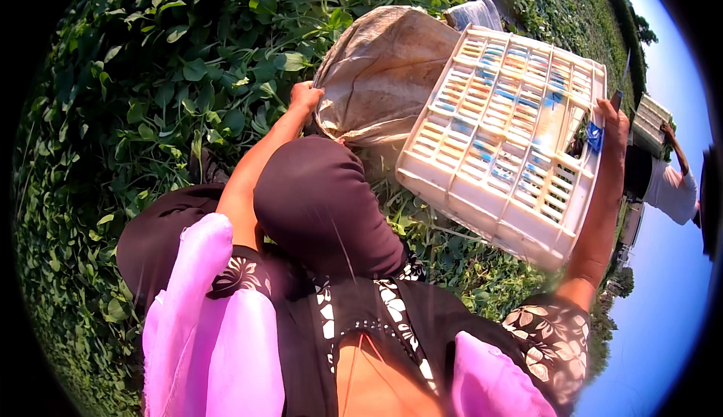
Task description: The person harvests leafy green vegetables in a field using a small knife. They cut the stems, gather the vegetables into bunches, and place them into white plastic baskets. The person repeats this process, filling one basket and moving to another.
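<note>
My left hand [306, 99] grips the rim of a stained woven sack [390, 72], whose cloth bulges out to the right. The white plastic crate [502, 129] is tilted, its slatted face with blue marks towards me and its left edge against the sack. At the crate's far right edge is my right hand [613, 116], its fingers closed around a knife [619, 95] with the blade pointing up; how far this hand also holds the crate is partly hidden. A scrap of blue plastic [594, 136] is at the crate's edge beside the wrist.
Leafy green plants [197, 66] cover the ground all around my bent knees [322, 202]. Behind the sack lies a greyish bundle [477, 14]. At the right, another person [669, 188] stands in the field holding a pale crate [651, 123].
</note>
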A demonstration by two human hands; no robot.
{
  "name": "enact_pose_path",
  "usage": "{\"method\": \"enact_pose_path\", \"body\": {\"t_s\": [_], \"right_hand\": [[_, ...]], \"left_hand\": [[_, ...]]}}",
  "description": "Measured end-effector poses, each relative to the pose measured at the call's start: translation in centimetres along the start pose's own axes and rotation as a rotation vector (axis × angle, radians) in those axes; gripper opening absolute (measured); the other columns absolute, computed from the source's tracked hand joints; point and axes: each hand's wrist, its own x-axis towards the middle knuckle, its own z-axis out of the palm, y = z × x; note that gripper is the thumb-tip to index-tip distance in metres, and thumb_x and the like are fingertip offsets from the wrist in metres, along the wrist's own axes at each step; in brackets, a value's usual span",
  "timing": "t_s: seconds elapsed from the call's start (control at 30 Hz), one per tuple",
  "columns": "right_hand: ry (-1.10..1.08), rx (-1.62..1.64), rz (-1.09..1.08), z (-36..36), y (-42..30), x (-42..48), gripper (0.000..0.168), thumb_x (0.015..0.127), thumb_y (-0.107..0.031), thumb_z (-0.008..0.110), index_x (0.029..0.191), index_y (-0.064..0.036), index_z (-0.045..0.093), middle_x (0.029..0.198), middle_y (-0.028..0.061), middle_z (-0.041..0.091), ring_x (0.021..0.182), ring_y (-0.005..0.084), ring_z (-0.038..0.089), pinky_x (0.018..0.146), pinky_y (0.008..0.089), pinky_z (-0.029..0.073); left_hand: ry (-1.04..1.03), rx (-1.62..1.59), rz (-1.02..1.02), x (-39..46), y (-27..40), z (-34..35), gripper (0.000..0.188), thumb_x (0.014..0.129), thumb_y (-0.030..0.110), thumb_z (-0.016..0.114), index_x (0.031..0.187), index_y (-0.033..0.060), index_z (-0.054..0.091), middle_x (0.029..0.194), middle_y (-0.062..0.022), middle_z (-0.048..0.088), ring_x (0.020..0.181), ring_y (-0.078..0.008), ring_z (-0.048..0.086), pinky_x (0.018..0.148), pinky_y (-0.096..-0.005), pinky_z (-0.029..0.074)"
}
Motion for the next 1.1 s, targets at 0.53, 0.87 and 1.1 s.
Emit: {"method": "enact_pose_path", "body": {"t_s": [0.53, 0.87, 1.1], "right_hand": [[0.14, -0.057, -0.058, -35.0, 1.9, 1.6, 0.02, 0.093, -0.012, 0.048, 0.107, -0.002, 0.058, 0.093, 0.0031, 0.06, 0.072, 0.008, 0.057, 0.062, 0.0202, 0.049], [0.401, -0.15, -0.186, -39.3, -3.6, -4.3, 0.016, 0.09, -0.015, 0.053, 0.099, -0.003, 0.06, 0.085, 0.0006, 0.059, 0.067, 0.0078, 0.055, 0.059, 0.0201, 0.046], [0.477, -0.232, -0.256, -38.3, -8.0, -2.7, 0.015, 0.087, -0.018, 0.058, 0.091, -0.004, 0.061, 0.077, -0.0014, 0.058, 0.062, 0.0077, 0.053, 0.056, 0.02, 0.043]], "left_hand": [[-0.185, 0.397, 0.149, -2.3, -0.9, 1.0, 0.029, 0.069, 0.017, 0.064, 0.093, 0.0003, 0.064, 0.077, -0.0133, 0.065, 0.071, -0.0201, 0.062, 0.067, -0.0324, 0.047], [-0.044, 0.423, 0.508, -3.1, 1.2, -3.2, 0.031, 0.075, 0.011, 0.059, 0.106, 0.006, 0.061, 0.087, -0.0116, 0.066, 0.08, -0.0208, 0.062, 0.072, -0.0307, 0.046], [-0.016, 0.323, 0.726, -5.5, 4.4, -2.9, 0.031, 0.077, 0.008, 0.058, 0.108, 0.0082, 0.061, 0.089, -0.011, 0.066, 0.083, -0.021, 0.062, 0.074, -0.03, 0.046]]}}
